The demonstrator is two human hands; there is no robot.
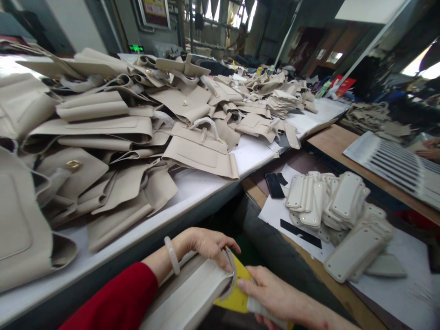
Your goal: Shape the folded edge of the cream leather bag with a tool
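A beige leather bag piece (187, 295) lies across my lap at the bottom of the head view. My left hand (209, 243), with a pale bangle on its wrist, is closed over the bag piece's upper end and grips its curved edge. A yellow flat tool (233, 298) with a whitish wrapped handle is held in my right hand (268, 291). Its yellow part touches or lies just behind the curved edge of the bag piece; I cannot tell which. The lower end of the tool is partly hidden by my fingers.
A long white table (187, 185) on the left carries a heap of beige bag parts (202, 149), some with handles and gold clasps. To the right, pale oblong panels (357, 252) are piled on white paper beside a black phone (274, 185). Another person's hand (429, 150) shows far right.
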